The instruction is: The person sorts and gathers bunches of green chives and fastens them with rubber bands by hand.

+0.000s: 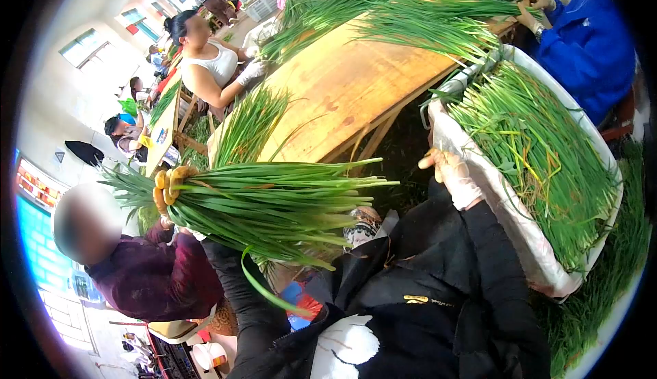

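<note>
My left hand, in a glove with yellowish fingers, is wrapped round a thick bunch of chives. The long green leaves lie sideways across my view, and one bent leaf hangs loose below. My right hand wears a similar pale glove and is held in front of my body, beside the lined crate. Its fingers are curled together; whether anything is between them I cannot make out. The lined crate stands to my right, with loose chives heaped inside it.
A long wooden table runs ahead, with piles of chives along it. A person in a white top works across it; a blue sleeve is at right. Close left sits a person in maroon. More greens lie behind the crate.
</note>
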{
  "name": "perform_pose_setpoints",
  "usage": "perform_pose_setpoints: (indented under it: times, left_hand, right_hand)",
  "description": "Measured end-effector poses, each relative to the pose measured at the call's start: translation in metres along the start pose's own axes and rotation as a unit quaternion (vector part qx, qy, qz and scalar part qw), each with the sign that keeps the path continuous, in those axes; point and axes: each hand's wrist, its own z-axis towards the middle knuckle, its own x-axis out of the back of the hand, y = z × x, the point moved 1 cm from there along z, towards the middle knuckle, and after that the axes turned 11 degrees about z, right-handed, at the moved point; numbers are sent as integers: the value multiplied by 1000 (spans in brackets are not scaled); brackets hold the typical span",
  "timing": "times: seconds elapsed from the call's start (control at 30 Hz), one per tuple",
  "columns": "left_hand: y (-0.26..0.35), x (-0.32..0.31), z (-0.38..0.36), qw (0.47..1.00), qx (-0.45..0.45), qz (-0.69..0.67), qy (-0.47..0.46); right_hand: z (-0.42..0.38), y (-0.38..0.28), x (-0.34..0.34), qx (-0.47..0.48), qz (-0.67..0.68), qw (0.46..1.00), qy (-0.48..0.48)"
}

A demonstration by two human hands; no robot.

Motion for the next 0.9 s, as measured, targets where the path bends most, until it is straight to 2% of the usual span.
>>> perform_pose_setpoints:
  times: [0.03,0.1,0.13,0.17,0.2,0.23,0.27,0.3,0.37,0.43,0.47,0.5,0.53,0.57,0.6,0.63,0.7,0.73,0.8,0.87,0.9]
  left_hand:
    - [9,2,-2,996,36,40,69]
    - [6,-12,-2,994,66,42,82]
    - [3,-15,-1,992,80,44,87]
    - [0,-19,0,990,95,45,92]
    - [-4,-15,4,995,59,48,59]
    - [-7,-14,9,998,22,52,25]
    - [-23,-31,13,999,-38,-23,30]
    - [-25,-32,12,997,-46,-10,68]
    - [-19,-27,8,995,-18,-4,98]
    - [-10,-22,11,999,-17,-39,-8]
    - [-12,-40,10,998,25,-50,-4]
    - [-14,-37,12,997,-32,-60,-38]
    - [-17,-34,13,991,-88,-74,-73]
    - [-11,-27,12,990,-106,-64,-71]
    - [-6,-20,11,989,-123,-53,-69]
    - [-1,-17,9,992,-100,-48,-62]
    - [-1,-14,6,995,-73,-45,-51]
    - [-5,-15,8,995,-81,-46,-44]
    - [-17,-35,13,993,-93,-58,-37]
    - [-26,-59,16,995,-60,-52,-52]
    - [-29,-63,16,997,-28,-44,-63]
  right_hand:
    - [-1,-13,-3,34,39,998,-36]
    - [-1,-52,-26,164,202,950,-173]
    - [-9,-83,-33,189,33,965,-178]
    - [-6,-91,-45,278,-61,943,-171]
    - [-3,-98,-56,365,-151,907,-146]
    - [-2,-99,-68,337,-196,911,-137]
    - [5,-85,-78,371,-186,896,-157]
    - [8,-80,-87,405,-174,880,-179]
    - [9,-73,-89,484,-203,847,-87]
    - [17,-48,-69,465,-280,837,61]
    - [22,-34,-53,434,-330,835,70]
    - [27,-20,-37,402,-380,829,76]
    - [45,22,-16,291,-359,887,21]
    - [42,29,-1,304,-464,832,11]
    - [34,14,-3,225,-407,885,-32]
    - [22,-7,-9,140,-343,926,-76]
    - [8,-36,-38,244,-86,957,-135]
    - [2,-48,-51,200,4,966,-162]
    - [0,-60,-77,210,63,953,-210]
    - [1,-61,-85,244,1,929,-279]
    - [1,-60,-85,225,-31,917,-327]
